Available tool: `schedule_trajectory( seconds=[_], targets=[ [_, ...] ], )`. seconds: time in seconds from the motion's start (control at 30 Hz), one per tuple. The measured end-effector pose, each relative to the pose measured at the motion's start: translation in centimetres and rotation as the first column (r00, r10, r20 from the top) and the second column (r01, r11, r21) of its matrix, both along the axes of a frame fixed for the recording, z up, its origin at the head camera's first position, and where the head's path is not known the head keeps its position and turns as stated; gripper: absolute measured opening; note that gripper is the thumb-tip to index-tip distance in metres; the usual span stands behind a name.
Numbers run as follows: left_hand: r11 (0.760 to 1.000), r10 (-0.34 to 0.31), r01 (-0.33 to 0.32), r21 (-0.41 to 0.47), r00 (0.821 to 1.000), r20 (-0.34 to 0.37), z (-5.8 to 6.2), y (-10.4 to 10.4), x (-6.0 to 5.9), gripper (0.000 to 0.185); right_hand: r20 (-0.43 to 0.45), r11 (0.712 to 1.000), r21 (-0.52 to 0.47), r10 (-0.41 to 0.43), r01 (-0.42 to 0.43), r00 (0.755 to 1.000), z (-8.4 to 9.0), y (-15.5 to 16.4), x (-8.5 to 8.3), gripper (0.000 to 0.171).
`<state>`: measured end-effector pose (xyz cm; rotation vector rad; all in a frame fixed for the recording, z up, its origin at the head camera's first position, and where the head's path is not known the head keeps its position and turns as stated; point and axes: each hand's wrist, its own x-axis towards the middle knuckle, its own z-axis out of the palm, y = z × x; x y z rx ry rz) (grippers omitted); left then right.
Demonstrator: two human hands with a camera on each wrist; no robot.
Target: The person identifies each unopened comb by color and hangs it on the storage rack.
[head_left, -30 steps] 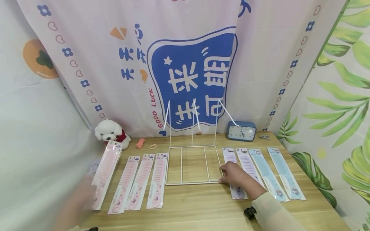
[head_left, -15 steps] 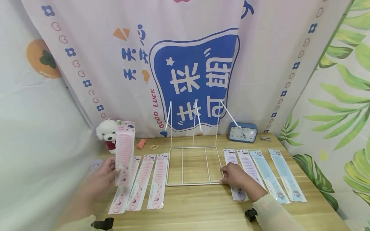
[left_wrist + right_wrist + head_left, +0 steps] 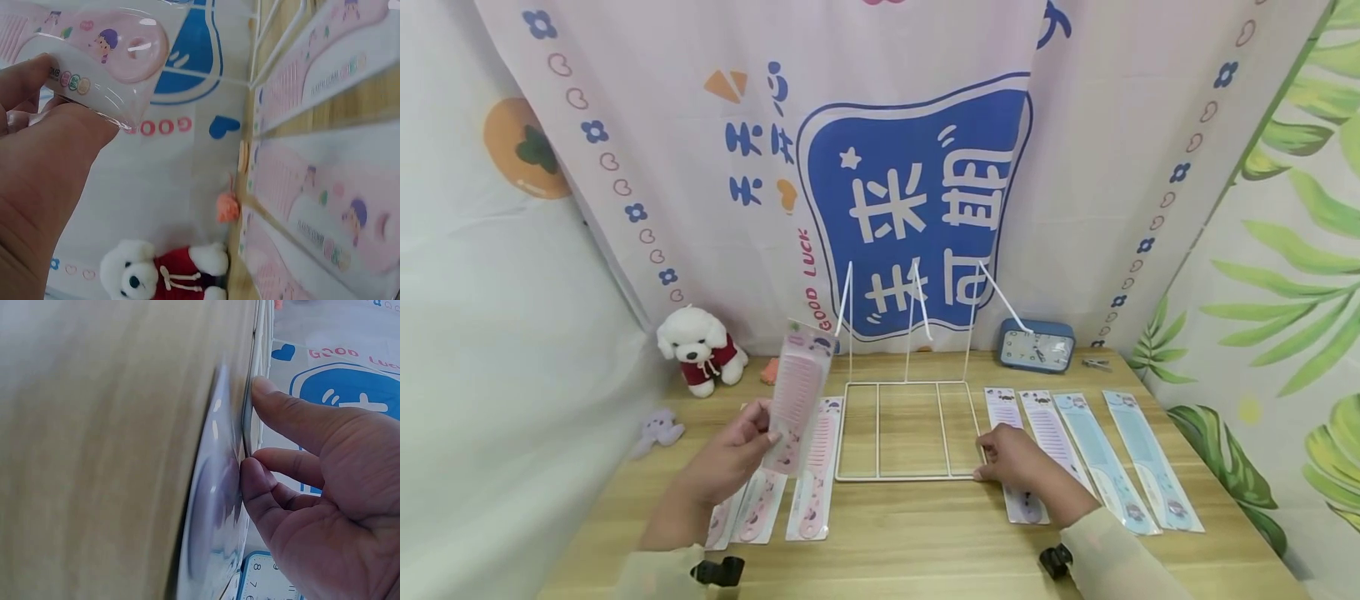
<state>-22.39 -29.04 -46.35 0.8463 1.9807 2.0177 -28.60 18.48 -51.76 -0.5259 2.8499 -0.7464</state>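
Note:
My left hand [image 3: 726, 454] pinches a packaged pink comb [image 3: 800, 387] by its lower part. The comb is raised and tilted, left of a white wire rack [image 3: 906, 478] with upright hooks. Under it, several more packaged pink combs [image 3: 817, 479] lie side by side, partly hidden by the left hand and the raised pack. Thumb and fingers of my right hand [image 3: 1018, 460] grip the rack's front right corner. Beneath this hand lies a packaged purple comb [image 3: 1002, 408]; another purple comb [image 3: 1051, 429] and blue combs [image 3: 1099, 454] lie farther right.
A white toy dog [image 3: 706, 343] in red sits at the back left, with a small purple plush toy [image 3: 658, 429] before it. A blue alarm clock [image 3: 1036, 346] and a metal clip [image 3: 1097, 364] stand at the back right. A printed curtain [image 3: 760, 275] hangs behind the table.
My left hand has lifted the pink comb from the far left and carried it rightward, towards the rack. The right hand has stayed at the rack's corner.

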Motion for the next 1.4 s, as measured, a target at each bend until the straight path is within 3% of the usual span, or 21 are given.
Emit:
schedule_trajectory(
  seconds=[0.23,0.8,1.0,1.07,1.13,1.3,1.4],
  targets=[
    [0.997,0.016,-0.018,-0.079,1.000,-0.025,0.7,1.6,-0.2,0.017,-0.002,1.000,-0.003,-0.001,0.001,1.000,-0.1,0.1,0.1,0.050],
    [0.986,0.091,-0.087,-0.139,0.996,0.017,0.7,1.7,-0.3,0.024,-0.004,1.000,0.000,0.007,-0.007,1.000,-0.1,-0.1,0.0,0.050],
    [0.969,0.194,-0.185,-0.164,0.980,0.040,0.5,2.3,-0.4,0.022,-0.014,1.000,0.003,0.015,-0.015,1.000,0.0,-0.1,-0.1,0.049],
    [0.953,0.265,-0.251,-0.172,0.962,0.064,0.5,3.1,-0.7,0.021,-0.012,1.000,0.003,0.010,-0.010,1.000,0.0,-0.1,-0.1,0.048],
    [0.926,0.348,-0.328,-0.185,0.934,0.086,0.5,4.0,-1.1,0.022,-0.009,1.000,0.003,0.006,-0.006,1.000,0.1,-0.1,-0.1,0.047],
    [0.805,0.570,-0.528,-0.270,0.815,0.108,0.7,6.4,-2.7,0.024,0.005,1.000,0.006,-0.013,0.013,1.000,0.2,-0.1,0.0,0.042],
    [0.746,0.650,-0.604,-0.280,0.753,0.107,0.9,7.8,-4.2,0.024,0.008,1.000,0.009,-0.022,0.021,1.000,0.3,-0.2,0.1,0.040]
  ],
)
